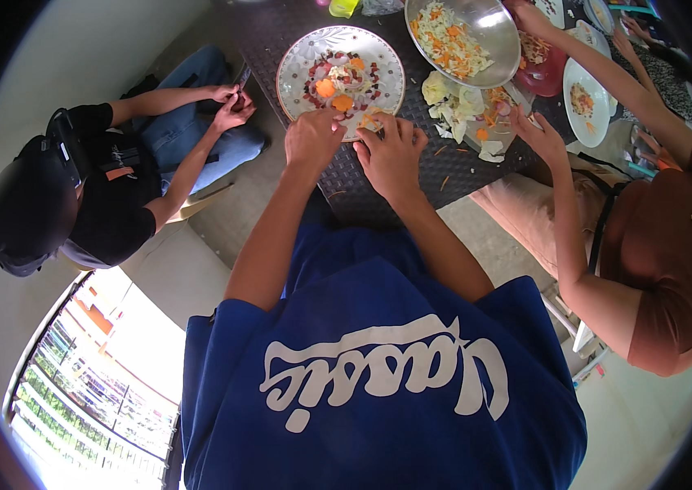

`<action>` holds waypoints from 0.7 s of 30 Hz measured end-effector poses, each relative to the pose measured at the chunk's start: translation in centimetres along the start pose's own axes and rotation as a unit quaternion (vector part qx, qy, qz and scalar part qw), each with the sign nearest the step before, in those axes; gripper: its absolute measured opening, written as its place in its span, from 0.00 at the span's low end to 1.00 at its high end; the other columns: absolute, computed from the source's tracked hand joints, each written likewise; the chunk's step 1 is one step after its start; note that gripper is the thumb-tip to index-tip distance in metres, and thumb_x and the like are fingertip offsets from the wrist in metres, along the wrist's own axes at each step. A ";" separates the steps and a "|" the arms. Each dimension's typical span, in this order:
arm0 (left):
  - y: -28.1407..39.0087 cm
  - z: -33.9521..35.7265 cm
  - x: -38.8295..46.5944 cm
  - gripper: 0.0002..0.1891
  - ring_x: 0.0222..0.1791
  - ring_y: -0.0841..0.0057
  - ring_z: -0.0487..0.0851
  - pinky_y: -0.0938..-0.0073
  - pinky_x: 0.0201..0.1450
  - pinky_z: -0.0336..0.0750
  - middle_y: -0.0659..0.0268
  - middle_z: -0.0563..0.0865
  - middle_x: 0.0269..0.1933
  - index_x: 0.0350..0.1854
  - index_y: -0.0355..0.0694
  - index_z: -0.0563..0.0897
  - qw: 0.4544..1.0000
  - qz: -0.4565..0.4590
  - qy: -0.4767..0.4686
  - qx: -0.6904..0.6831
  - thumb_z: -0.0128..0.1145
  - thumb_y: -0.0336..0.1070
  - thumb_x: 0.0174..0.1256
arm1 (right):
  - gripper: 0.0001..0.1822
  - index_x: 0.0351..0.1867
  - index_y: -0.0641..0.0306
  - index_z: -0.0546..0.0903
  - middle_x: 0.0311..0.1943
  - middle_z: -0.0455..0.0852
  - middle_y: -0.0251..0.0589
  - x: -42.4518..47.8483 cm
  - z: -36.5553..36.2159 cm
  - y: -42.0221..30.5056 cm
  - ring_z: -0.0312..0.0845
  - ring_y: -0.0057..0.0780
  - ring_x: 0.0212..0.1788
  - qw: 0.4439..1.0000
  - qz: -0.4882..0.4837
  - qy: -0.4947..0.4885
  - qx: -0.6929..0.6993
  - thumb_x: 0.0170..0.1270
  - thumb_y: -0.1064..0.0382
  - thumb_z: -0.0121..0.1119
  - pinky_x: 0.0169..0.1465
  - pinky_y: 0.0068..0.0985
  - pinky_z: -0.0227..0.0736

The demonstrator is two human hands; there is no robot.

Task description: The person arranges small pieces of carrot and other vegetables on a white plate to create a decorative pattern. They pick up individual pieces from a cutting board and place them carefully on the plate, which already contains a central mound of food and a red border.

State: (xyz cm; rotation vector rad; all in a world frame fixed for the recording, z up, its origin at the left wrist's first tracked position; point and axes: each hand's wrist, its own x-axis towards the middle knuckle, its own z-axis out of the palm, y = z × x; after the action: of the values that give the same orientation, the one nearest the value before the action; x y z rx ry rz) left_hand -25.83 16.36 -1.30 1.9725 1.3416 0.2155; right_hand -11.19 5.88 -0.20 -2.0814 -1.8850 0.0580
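Observation:
A round white plate (297,61) with a patterned rim sits at the table's near side. On it, flower-shaped carrot slices (325,88), sliced onion rings and small dark red cubes surround a pale shredded mound (346,76). My left hand (316,141) is at the plate's near rim with its fingers bent; whether they pinch something is hidden. Close by on the right, my right hand (392,150) curves over the rim, thumb and fingers apart. Orange and pale shreds (370,120) lie on the plate beside its fingertips.
A steel bowl (499,43) of shredded cabbage and carrot stands back right. Cabbage leaves (453,104) and scraps lie below it. A co-worker's hand (535,131) reaches in from the right, near an oval white plate (591,122). Another person (119,177) sits left.

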 end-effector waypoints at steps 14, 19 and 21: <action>0.2 0.0 -0.3 0.15 0.45 0.62 0.94 0.61 0.53 0.85 0.60 0.95 0.45 0.53 0.41 0.87 0.998 -0.023 -0.019 -0.049 0.67 0.39 0.66 | 0.15 0.45 0.41 0.92 0.56 0.81 0.24 -0.2 0.8 1.6 0.72 0.32 0.61 0.999 -0.027 0.018 0.016 0.55 0.61 0.75 0.64 0.49 0.56; -0.1 0.0 0.1 0.15 0.47 0.59 0.93 0.60 0.55 0.84 0.59 0.95 0.46 0.54 0.41 0.87 1.000 -0.006 0.009 0.002 0.66 0.38 0.67 | 0.15 0.46 0.43 0.92 0.56 0.81 0.24 -0.7 0.6 1.8 0.72 0.32 0.60 0.999 -0.016 0.021 0.018 0.56 0.63 0.73 0.64 0.50 0.56; 0.3 -0.2 0.1 0.15 0.47 0.59 0.93 0.60 0.55 0.84 0.59 0.95 0.46 0.54 0.41 0.86 1.000 -0.024 -0.008 0.001 0.65 0.38 0.68 | 0.15 0.47 0.43 0.92 0.56 0.81 0.24 -1.1 0.3 1.6 0.72 0.32 0.60 1.000 -0.011 0.020 0.017 0.56 0.64 0.73 0.64 0.50 0.56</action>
State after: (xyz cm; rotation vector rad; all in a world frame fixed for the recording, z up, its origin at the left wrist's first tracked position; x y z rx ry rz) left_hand -25.69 16.49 -0.95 1.9377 1.3786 0.1748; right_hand -9.84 4.79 -1.15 -2.0242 -1.8703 0.0416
